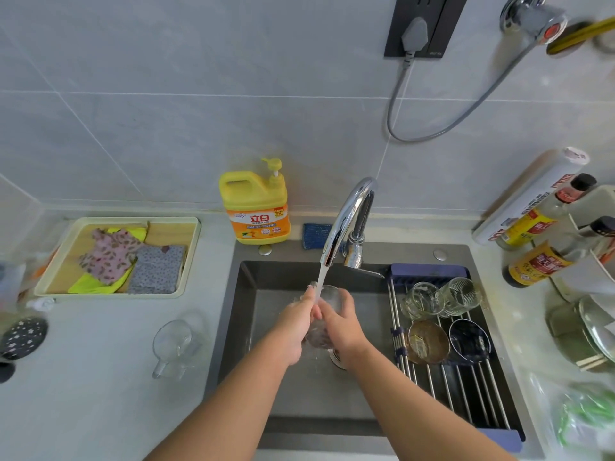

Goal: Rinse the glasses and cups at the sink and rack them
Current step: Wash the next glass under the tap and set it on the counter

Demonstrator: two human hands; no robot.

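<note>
Arms over the sink (256,327), left hand (294,331) and right hand (344,326) clasped round a clear glass (331,297), wet under the tap (346,211)

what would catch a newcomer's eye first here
The left hand and right hand, with a clear glass between them under water running from the chrome tap, in the middle of the sink. Next, the bright yellow detergent bottle behind the sink's left corner, and the rack across its right side holding two clear glasses and two bowls.
</note>
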